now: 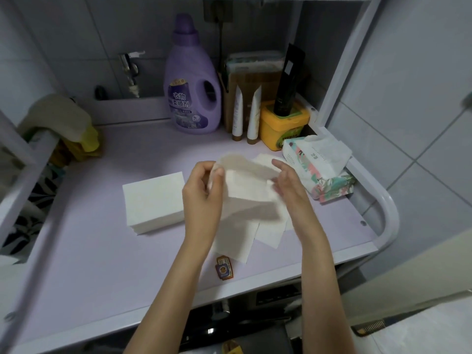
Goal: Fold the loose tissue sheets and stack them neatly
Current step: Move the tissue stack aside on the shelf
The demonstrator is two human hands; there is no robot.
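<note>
Small printed packet [224,268] lies nearest, at the front edge of the counter [102,251]. Beyond it both hands hold one tissue sheet [245,186] off the surface, its long axis running left to right between them. Left hand [201,192] pinches the sheet's left end between thumb and curled fingers [218,172]. Right hand [290,182] grips the right end, partly hidden by paper. Folded stack [153,200] sits just left of the left hand, so that hand is judged nearer for placement. Further loose sheets [237,241] lie flat beneath, not yet folded.
</note>
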